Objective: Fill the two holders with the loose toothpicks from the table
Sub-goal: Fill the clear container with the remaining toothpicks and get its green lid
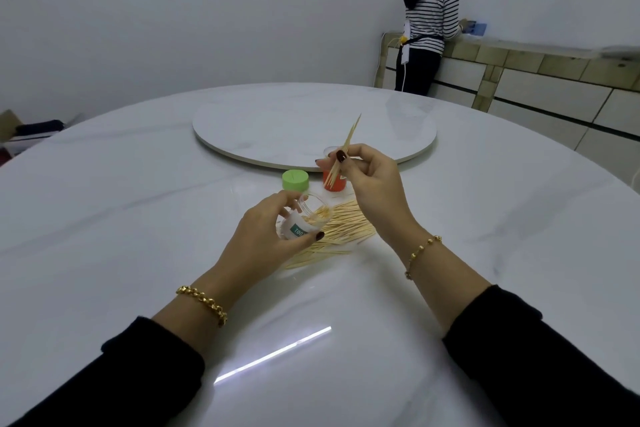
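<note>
My left hand (263,236) grips a clear toothpick holder (304,222) with a green-and-white label, tilted toward the right, its open mouth showing toothpicks inside. My right hand (370,180) is raised above the table and pinches a few toothpicks (344,149) that stick up and down from my fingers. A pile of loose toothpicks (343,232) lies on the white table between my hands. Behind my right hand stands a second holder with an orange label (334,182), partly hidden. A green lid (295,180) stands to its left.
A round white turntable (277,128) sits at the middle of the marble table (138,218). At the back right a person in a striped top (431,21) faces a tiled counter (554,73). A cardboard box (14,128) lies on the far left floor.
</note>
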Available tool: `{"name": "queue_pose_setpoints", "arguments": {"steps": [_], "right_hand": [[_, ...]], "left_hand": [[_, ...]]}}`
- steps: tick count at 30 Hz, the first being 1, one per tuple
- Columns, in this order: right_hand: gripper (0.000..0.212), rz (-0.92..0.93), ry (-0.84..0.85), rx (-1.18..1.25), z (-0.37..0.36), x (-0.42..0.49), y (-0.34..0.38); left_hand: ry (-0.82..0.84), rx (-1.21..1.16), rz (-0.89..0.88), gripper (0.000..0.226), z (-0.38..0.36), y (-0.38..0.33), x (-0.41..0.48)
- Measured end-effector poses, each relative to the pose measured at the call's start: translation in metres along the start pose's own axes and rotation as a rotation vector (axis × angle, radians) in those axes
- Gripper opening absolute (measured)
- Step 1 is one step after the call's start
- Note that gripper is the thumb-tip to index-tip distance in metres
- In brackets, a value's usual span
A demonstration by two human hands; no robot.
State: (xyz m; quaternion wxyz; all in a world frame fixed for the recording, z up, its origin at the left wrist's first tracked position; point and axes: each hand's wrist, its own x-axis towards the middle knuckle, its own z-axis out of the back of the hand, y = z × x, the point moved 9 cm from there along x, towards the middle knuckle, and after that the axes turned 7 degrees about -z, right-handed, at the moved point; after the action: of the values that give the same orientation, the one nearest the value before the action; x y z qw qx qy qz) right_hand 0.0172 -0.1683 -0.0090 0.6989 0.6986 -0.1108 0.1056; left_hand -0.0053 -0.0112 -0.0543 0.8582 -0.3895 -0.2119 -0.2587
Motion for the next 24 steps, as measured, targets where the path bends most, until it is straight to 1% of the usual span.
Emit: {"name": "queue_pose_setpoints", "arguments": {"steps": [6, 11, 16, 19, 24], "right_hand": [[0.015, -0.027, 0.094, 0.012, -0.024, -0.005, -0.013], [0.017, -0.001, 0.089, -0.052, -0.027, -0.008, -0.021], [0.024, -0.013, 0.072, -0.052, -0.027, -0.009, -0.032], [0.031, -0.010, 0.082, -0.133, -0.030, -0.012, -0.038], [0.041, 0.022, 0.219, -0.319, -0.050, -0.023, -0.041]], "left_hand": [[-0.064, -0.057, 0.056, 0.055, 0.006, 0.004, 0.000], [-0.065, -0.062, 0.069, 0.054, 0.006, 0.005, 0.000], [-0.075, -0.064, 0.063, 0.055, 0.007, 0.004, 0.000], [-0.075, -0.063, 0.062, 0.054, 0.008, 0.003, 0.000], [-0.076, -0.067, 0.068, 0.052, 0.007, 0.006, -0.001]]}}
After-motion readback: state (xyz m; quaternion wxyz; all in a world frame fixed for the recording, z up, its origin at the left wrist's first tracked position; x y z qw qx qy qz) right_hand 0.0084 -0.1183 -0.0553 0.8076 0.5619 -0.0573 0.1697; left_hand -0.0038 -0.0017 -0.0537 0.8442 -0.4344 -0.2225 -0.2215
